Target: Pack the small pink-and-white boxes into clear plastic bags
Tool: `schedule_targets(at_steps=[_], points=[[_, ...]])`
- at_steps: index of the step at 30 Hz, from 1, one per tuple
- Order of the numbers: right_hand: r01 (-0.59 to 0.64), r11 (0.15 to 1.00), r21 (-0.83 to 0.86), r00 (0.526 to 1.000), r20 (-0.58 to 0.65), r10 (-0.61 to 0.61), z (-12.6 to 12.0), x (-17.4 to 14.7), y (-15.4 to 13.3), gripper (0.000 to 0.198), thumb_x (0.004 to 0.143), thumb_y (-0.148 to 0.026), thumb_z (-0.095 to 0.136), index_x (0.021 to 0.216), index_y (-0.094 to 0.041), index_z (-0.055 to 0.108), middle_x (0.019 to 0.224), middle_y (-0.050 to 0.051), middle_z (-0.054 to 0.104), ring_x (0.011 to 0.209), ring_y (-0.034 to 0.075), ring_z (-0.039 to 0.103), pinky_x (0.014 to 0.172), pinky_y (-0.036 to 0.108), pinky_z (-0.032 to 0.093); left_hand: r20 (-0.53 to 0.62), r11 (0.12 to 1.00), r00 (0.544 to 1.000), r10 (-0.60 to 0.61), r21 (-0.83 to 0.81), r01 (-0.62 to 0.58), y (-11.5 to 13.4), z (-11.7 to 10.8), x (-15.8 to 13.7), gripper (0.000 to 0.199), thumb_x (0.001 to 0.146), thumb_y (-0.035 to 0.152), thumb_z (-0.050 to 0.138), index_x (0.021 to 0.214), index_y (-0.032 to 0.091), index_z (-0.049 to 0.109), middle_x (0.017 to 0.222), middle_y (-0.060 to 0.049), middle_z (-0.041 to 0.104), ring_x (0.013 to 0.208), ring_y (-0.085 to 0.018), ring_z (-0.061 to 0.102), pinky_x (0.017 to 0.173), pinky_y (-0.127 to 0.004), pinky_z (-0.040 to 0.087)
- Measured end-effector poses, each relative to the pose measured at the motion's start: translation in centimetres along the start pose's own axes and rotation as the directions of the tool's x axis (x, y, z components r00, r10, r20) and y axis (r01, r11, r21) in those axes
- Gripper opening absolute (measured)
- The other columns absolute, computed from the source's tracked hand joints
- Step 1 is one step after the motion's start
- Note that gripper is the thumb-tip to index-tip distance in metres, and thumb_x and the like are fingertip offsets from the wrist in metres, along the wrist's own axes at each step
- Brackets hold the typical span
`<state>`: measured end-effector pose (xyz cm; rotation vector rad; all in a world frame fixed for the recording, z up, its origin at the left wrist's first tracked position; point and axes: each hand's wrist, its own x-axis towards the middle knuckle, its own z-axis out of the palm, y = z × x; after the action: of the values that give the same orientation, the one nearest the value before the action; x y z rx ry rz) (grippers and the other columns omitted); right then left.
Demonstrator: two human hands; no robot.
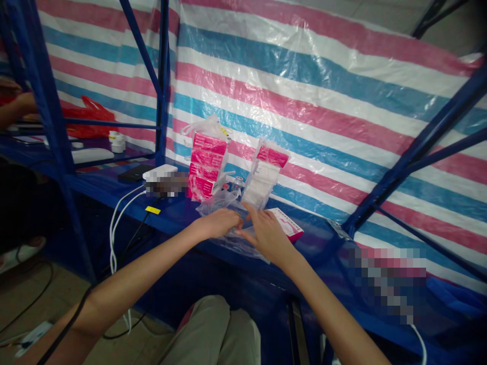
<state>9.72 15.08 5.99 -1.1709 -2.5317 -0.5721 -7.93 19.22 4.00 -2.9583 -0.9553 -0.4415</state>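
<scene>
My left hand (222, 223) is over the blue table, its fingers curled together at a crumpled clear plastic bag (216, 203). Whatever is between those fingertips is hidden. Close by on the right, my right hand (268, 233) has its index finger and thumb apart, with nothing visible between them. More clear plastic spreads under both hands. A flat pink and white box (287, 223) lies just beyond my right hand. Behind the hands stand a stack of pink boxes (207, 167) in a clear bag and a bagged pink and white pack (262, 175).
On the left are a white device (160, 172) with white cables, a black flat object (136, 173) and a yellow tag (152, 210). Blue metal posts (163, 76) frame the table before a striped plastic sheet (285, 81). Another person's hand (25, 104) shows at far left.
</scene>
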Motion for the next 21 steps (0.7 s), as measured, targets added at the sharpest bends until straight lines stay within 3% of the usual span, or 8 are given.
schedule_targets(at_steps=[4,9,13,16,21], points=[[0.005,0.997,-0.071,0.995,0.101,0.002,0.8,-1.4,-1.0,0.074,0.080,-0.034,0.057,0.140,-0.012,0.021,0.096,0.010,0.064,0.095,0.025,0.053,0.095,0.041,0.029,0.137,0.995,0.990,-0.043,-0.079,0.055,-0.1,-1.1,0.3,0.028,0.072,0.000,0.049,0.091,0.016,0.061,0.082,-0.003,0.065,0.078,-0.016,0.060,0.066,-0.022,0.040],[-0.043,0.993,-0.114,0.993,0.102,0.055,0.9,-2.0,0.7,0.041,0.084,-0.015,0.047,0.124,-0.023,0.050,0.083,0.007,0.066,0.091,0.024,0.053,0.089,0.042,0.030,0.310,0.988,0.951,-0.003,-0.144,0.050,-0.5,-1.6,2.3,0.031,0.073,0.000,0.046,0.095,0.014,0.062,0.079,-0.003,0.065,0.071,-0.013,0.059,0.060,-0.018,0.039],[-0.036,0.999,0.004,0.999,0.009,0.036,-0.1,-3.0,1.6,0.026,0.087,-0.014,0.041,0.099,-0.025,0.061,0.090,0.002,0.065,0.098,0.020,0.051,0.100,0.045,0.021,0.415,0.996,0.908,0.065,-0.083,-0.033,-1.2,-0.8,3.7,0.042,0.064,0.011,0.065,0.106,0.016,0.059,0.102,-0.007,0.063,0.085,-0.018,0.059,0.068,-0.020,0.041],[-0.019,0.993,0.113,1.000,-0.018,0.021,-0.6,-3.9,1.8,0.025,0.088,-0.012,0.037,0.093,-0.022,0.059,0.090,0.001,0.064,0.098,0.016,0.052,0.106,0.045,0.012,0.428,0.997,0.903,-0.020,-0.064,0.052,-1.6,-0.1,4.1,0.057,0.058,0.020,0.072,0.113,0.020,0.057,0.116,-0.008,0.060,0.096,-0.021,0.057,0.076,-0.022,0.041],[0.003,0.978,0.208,1.000,0.023,-0.008,-1.1,-4.8,2.1,0.023,0.089,-0.017,0.035,0.095,-0.022,0.056,0.087,0.000,0.065,0.091,0.015,0.057,0.109,0.048,0.005,0.381,0.960,0.887,-0.263,0.015,0.279,-2.2,0.5,4.7,0.033,0.074,0.030,0.060,0.107,0.027,0.064,0.104,-0.007,0.067,0.090,-0.025,0.061,0.077,-0.029,0.043]])
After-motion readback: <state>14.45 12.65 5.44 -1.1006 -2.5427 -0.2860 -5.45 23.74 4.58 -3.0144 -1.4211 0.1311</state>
